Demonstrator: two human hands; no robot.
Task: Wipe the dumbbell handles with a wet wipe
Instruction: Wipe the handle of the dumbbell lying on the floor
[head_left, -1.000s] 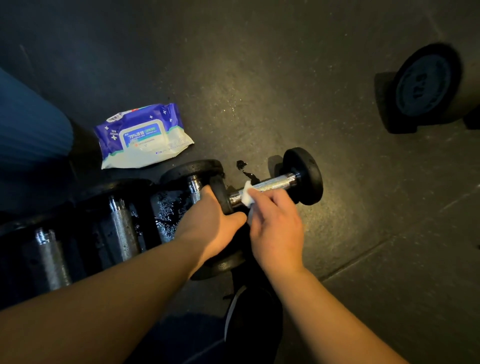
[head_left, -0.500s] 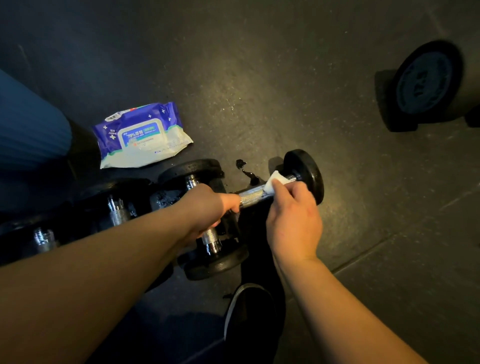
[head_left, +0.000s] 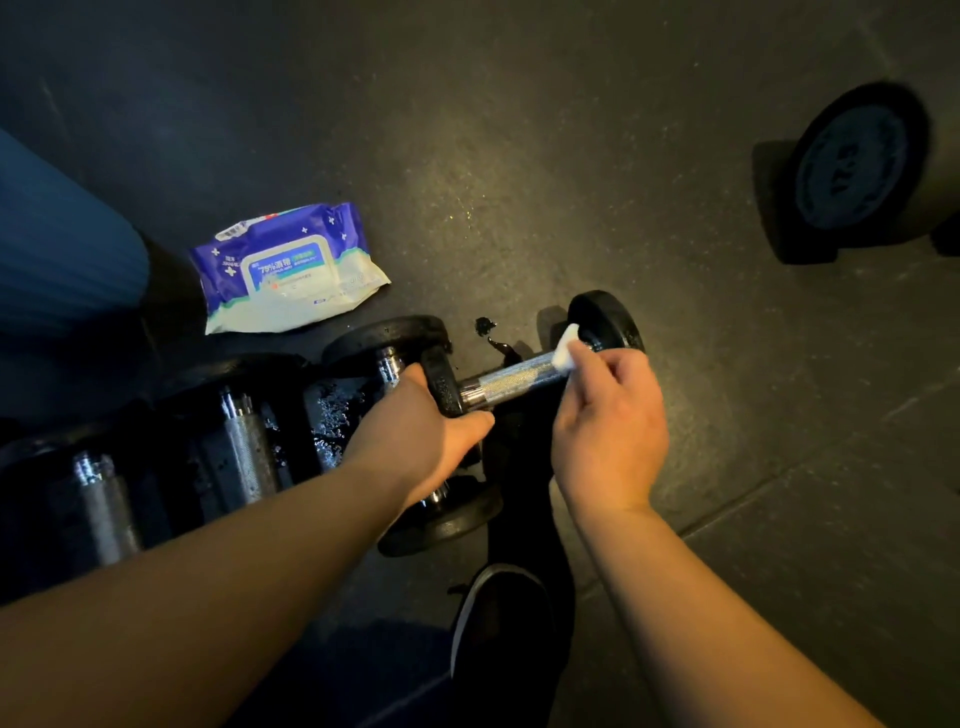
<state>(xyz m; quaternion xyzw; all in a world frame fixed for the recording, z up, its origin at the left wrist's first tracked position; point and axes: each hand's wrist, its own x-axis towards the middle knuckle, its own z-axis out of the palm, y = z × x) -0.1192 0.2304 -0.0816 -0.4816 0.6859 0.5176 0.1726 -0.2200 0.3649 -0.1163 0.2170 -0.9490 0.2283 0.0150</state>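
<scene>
1. Head view: nearest the wearer, a dark shoe (head_left: 498, 623) is seen just below the small dumbbell (head_left: 519, 374), which is taken as the landmark throughout.
2. The left hand (head_left: 421, 431) is closed around the near weight of the small dumbbell, thumb tucked beneath it, so the bar is steadied; compared with half a second ago the grip is little altered.
3. The right hand (head_left: 610, 415) is closed on a folded wet wipe (head_left: 565, 347), pinched between the fingertips. A second ago the wipe was pressed at the near end of the handle (head_left: 511, 379); now it has been carried to the far end, against the inner face of the far weight.
4. One full pass along the handle is therefore judged done, and the knurled metal is left bare and shining between the two hands.
5. Left of the small dumbbell, larger dumbbells (head_left: 234, 441) are lined up, some beaded with water; whether they have been wiped cannot be told.
6. Beyond and left of it, the wipes packet (head_left: 288, 267) lies flat on the floor (head_left: 519, 156).
7. Far to the right, well apart, another weight (head_left: 857, 166) stands on its edge.
</scene>
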